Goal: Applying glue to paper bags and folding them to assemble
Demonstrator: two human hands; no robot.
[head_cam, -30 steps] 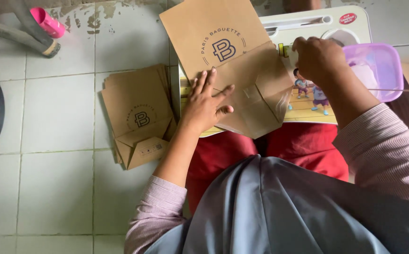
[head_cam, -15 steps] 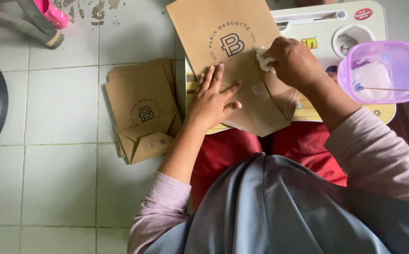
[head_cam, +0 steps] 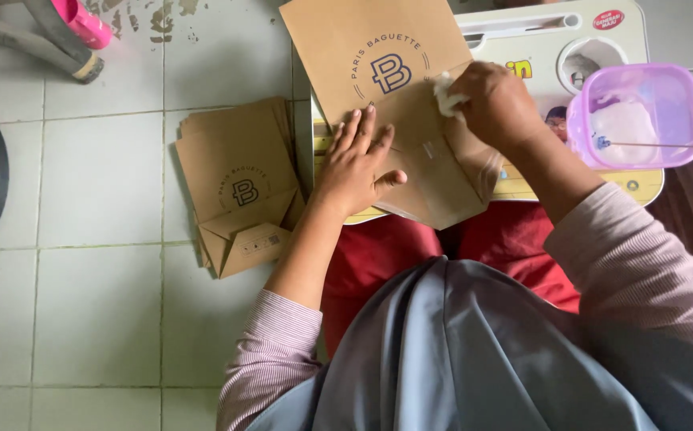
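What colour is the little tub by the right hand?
The tub is see-through purple, clearest in the head view.

Single view only: a head-worn camera, aimed almost straight down over the wearer's lap. It sits close, so the small lap table [head_cam: 641,187] fills the upper right of frame, its far edge cut off at the top. The tiled floor [head_cam: 99,183] occupies the left half. No second view overlaps.

A paper bag [head_cam: 386,96] lies on the small lap table [head_cam: 538,40], under both hands (left hand [head_cam: 354,164] flat, right hand [head_cam: 494,100] at its three o'clock). A tub [head_cam: 641,116] sits on the table further toward three o'clock. A stack of bags [head_cam: 238,183] rests on the floor at nine o'clock.
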